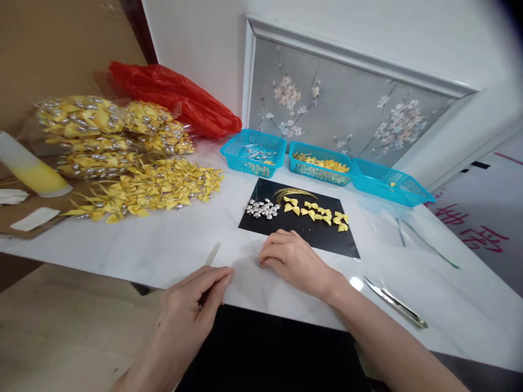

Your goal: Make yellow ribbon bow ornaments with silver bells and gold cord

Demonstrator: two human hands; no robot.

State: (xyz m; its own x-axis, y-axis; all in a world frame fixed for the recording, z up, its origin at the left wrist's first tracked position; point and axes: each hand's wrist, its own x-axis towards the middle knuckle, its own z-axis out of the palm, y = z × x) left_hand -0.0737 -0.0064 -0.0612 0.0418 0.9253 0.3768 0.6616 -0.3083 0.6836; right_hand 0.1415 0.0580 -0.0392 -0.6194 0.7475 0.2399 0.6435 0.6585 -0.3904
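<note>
My left hand (194, 305) is above the table's front edge, thumb and forefinger pinched together; whatever is between them is too small to make out. Just behind its knuckles a thin whitish translucent stick (213, 253) points up, and I cannot tell whether the hand touches it. My right hand (290, 261) rests on the white table with its fingers curled, at the near edge of a black sheet (261, 231); the inside of its grip is hidden. On the sheet are a cluster of silver beads (262, 209), a bundle of gold wires (296, 192) and several yellow ribbon bows (307, 212).
Three blue baskets (231, 161) line the wall. Tweezers (396, 302) lie at right near a green wire (433, 247). Yellow bow-and-bead pieces (163, 188) are heaped at left, beside filled clear bags (84, 117), a red plastic bag (171, 92) and a yellow-filled bottle (35, 169).
</note>
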